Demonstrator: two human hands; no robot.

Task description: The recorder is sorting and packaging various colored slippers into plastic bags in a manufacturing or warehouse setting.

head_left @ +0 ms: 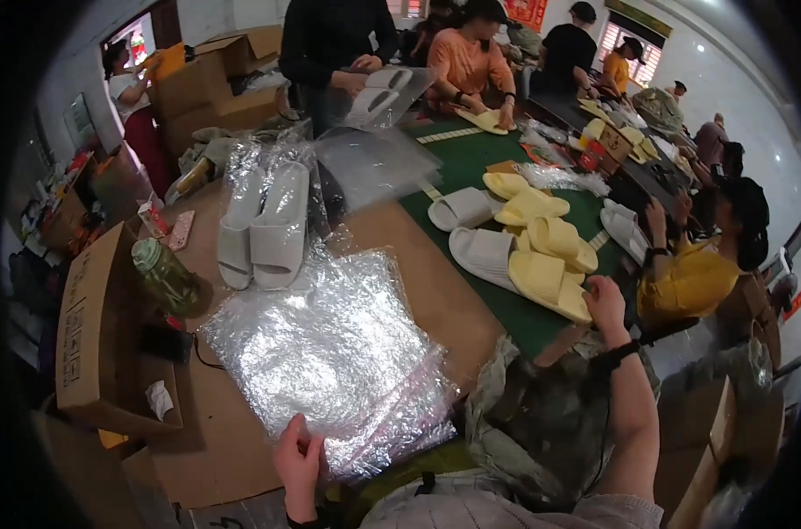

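My right hand [606, 310] is closed at the near end of a pale yellow slipper [542, 280], its fingers on the slipper's edge. That slipper lies beside a grey slipper [480, 253] on the green belt, with more yellow slippers [531, 207] and another grey one [460, 209] behind. My left hand [298, 463] is at the near edge of a stack of clear plastic bags [317, 331], thumb and forefinger apart, holding nothing visible. Past the stack, a pair of grey slippers [277, 234] lies on clear plastic.
An open cardboard box [96, 331] stands at the left, near a green bottle [167, 278] and a dark phone-like object [167, 342] with a cable. Across the table, a person in black [334, 53] handles bagged grey slippers [378, 97]. A co-worker in yellow [692, 282] sits at the right.
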